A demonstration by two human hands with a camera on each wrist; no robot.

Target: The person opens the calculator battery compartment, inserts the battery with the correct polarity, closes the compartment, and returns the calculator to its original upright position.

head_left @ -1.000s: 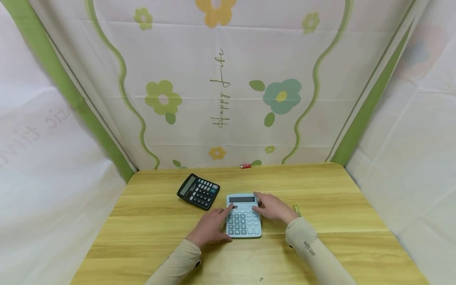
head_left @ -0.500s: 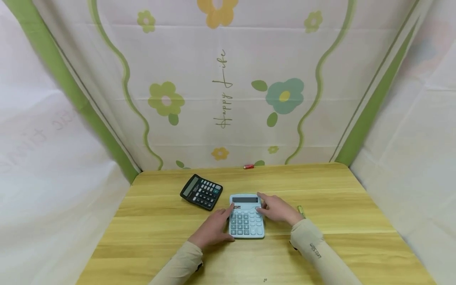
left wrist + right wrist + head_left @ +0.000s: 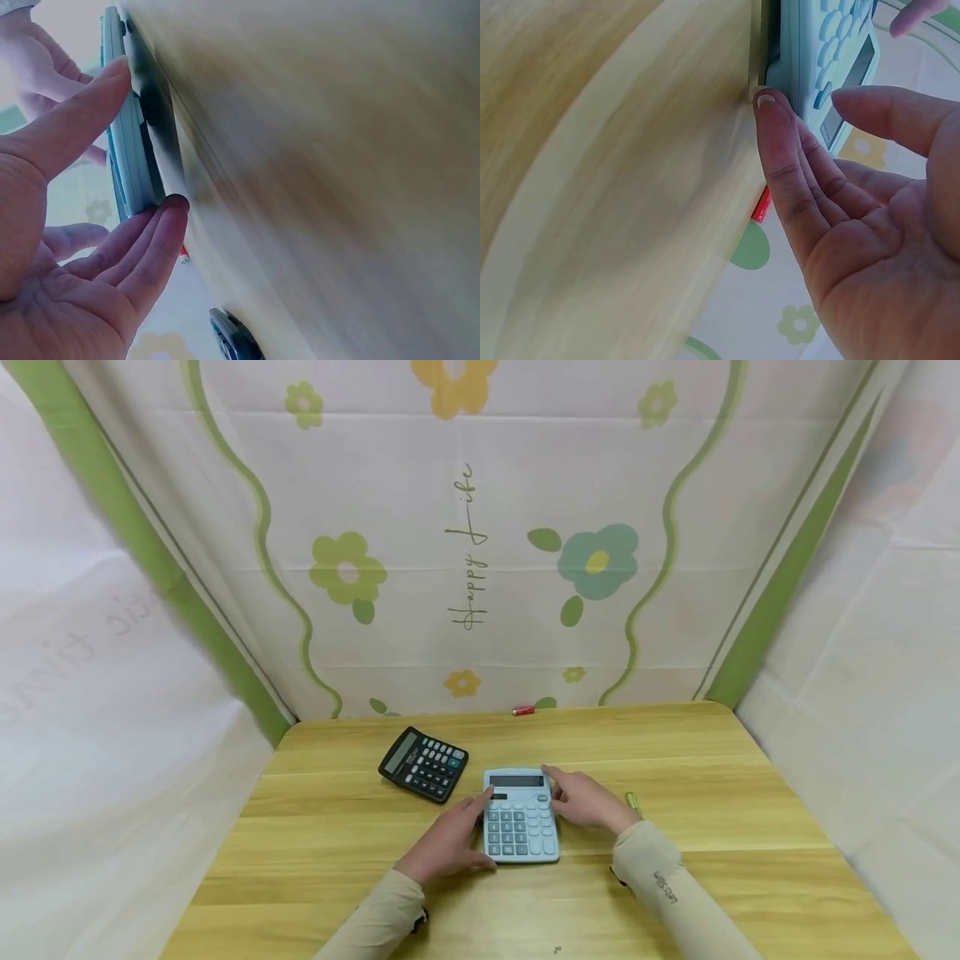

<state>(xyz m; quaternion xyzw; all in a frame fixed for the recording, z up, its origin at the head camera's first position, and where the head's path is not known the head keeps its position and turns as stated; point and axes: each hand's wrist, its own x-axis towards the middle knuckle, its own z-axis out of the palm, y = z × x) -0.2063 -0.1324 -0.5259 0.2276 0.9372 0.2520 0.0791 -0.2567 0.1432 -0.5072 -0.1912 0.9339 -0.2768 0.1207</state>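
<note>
A light blue calculator (image 3: 521,827) with grey number keys lies face up on the wooden table, its display at the far end. My left hand (image 3: 447,839) holds its left side: the thumb is at the near left corner and a finger reaches up near the small dark panel. In the left wrist view, thumb (image 3: 90,112) and fingertips (image 3: 174,206) meet the calculator's side edge. At the far right corner, my right hand (image 3: 588,797) has its fingers along the edge. The right wrist view shows its thumb (image 3: 870,109) over the key side and fingertips against the side wall.
A black calculator (image 3: 424,764) lies turned at an angle to the left, farther back. A small red cylinder (image 3: 523,711) sits at the table's back edge. A green object (image 3: 632,802) is partly hidden behind my right wrist. Patterned cloth (image 3: 480,568) hangs behind the table.
My right thumb has drawn back from the light blue calculator's face to its right edge, uncovering a key. The calculator's near end has shifted very slightly right. The left hand keeps its place.
</note>
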